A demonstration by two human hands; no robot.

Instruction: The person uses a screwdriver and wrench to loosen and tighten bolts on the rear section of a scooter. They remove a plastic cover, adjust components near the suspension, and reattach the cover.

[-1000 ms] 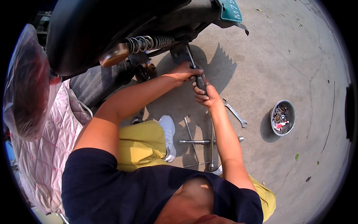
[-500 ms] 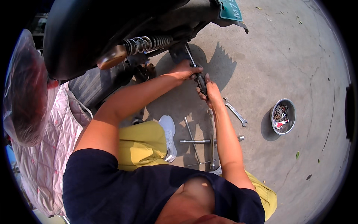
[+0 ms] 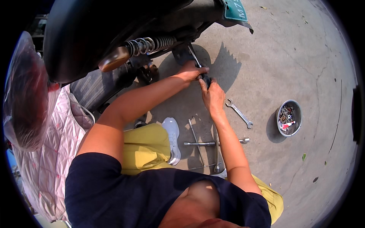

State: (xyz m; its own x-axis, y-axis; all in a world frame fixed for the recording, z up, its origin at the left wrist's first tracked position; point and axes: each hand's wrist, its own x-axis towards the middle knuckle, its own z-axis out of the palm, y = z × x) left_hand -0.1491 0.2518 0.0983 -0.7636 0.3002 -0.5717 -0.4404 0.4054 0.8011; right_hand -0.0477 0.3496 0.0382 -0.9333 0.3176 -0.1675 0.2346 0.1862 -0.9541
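A screwdriver-like tool with a metal shaft point(image 3: 194, 54) and black handle point(image 3: 206, 79) reaches into the underside of a black two-wheeler point(image 3: 95, 22), beside its coil-spring shock absorber point(image 3: 148, 45). My left hand point(image 3: 192, 72) is closed round the tool where shaft meets handle. Just below it, my right hand point(image 3: 212, 95) grips the handle from above, back of the hand up, hiding part of it. The shaft's tip is too small to make out among the dark parts.
An open-ended wrench point(image 3: 238, 114) lies right of my hands, a cross wrench point(image 3: 201, 144) and rods below them. A metal bowl of small parts point(image 3: 285, 114) stands at the right. At the left are a pink quilted cover point(image 3: 45, 178) and plastic-wrapped part point(image 3: 24, 95).
My right hand has turned over on the handle, from fingers showing underneath to its back showing on top. My left hand has stayed nearly in place, shifting very slightly.
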